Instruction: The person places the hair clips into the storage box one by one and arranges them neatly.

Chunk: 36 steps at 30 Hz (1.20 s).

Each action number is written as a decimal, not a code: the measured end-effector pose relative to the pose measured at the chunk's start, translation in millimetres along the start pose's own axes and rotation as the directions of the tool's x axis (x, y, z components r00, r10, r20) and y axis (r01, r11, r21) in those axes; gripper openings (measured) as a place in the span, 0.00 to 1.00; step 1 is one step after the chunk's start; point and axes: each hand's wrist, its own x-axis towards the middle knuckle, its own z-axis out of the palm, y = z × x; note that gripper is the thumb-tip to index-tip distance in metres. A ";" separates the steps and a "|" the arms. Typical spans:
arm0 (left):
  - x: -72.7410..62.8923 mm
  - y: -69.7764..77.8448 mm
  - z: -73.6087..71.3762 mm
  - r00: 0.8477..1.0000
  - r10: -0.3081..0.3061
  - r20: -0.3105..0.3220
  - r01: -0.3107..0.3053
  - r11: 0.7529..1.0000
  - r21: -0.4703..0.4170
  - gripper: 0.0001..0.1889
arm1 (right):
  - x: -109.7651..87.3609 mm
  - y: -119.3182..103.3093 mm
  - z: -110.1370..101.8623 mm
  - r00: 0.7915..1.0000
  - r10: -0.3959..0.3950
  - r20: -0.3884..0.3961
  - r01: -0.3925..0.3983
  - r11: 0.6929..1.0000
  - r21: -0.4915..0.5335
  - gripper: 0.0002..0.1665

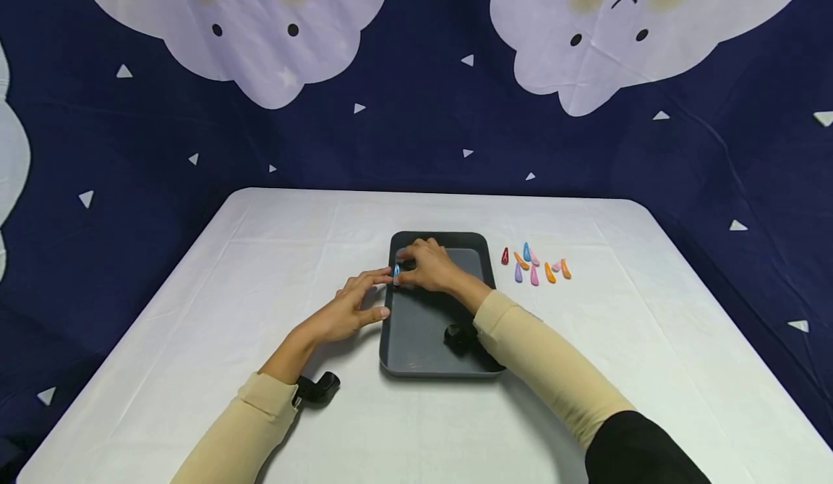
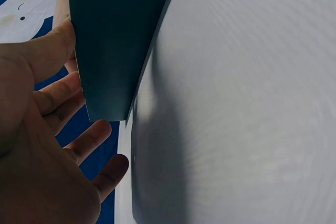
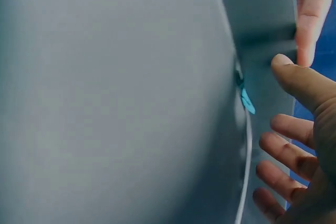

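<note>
A dark grey tray (image 1: 416,336) lies on the table between my hands. Inside it, a blue snap hair clip (image 3: 247,100) leans at the foot of the left wall. My right hand (image 1: 429,265) hovers over that corner, its thumb and fingers spread around the clip without pinching it. With fingers extended, my left hand (image 1: 345,310) rests along the tray's left side. In the left wrist view the left thumb (image 2: 58,48) lies at the rim and the other fingers reach past the outer wall.
Right of the tray lies a loose group of hair clips: a red clip (image 1: 505,255), a second blue clip (image 1: 526,251), a purple clip (image 1: 518,273) and several orange and pink ones. A white cloth (image 1: 260,252) covers the table, with a dark blue curtain (image 1: 416,137) behind.
</note>
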 end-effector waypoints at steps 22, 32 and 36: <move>-1.8 0.7 -1.1 1.000 0.009 -0.009 -0.009 1.000 0.006 0.28 | -37.6 17.4 -67.6 0.993 0.037 -0.113 -0.022 0.991 0.130 0.34; -2.2 1.0 -0.4 1.000 0.017 -0.012 -0.017 1.000 0.002 0.28 | -64.5 39.1 -83.4 0.986 0.076 -0.151 -0.049 0.983 0.177 0.35; -2.5 0.9 -0.1 1.000 0.025 -0.012 -0.025 1.000 0.008 0.29 | -74.0 46.8 -85.5 0.983 0.090 -0.158 -0.063 0.984 0.166 0.36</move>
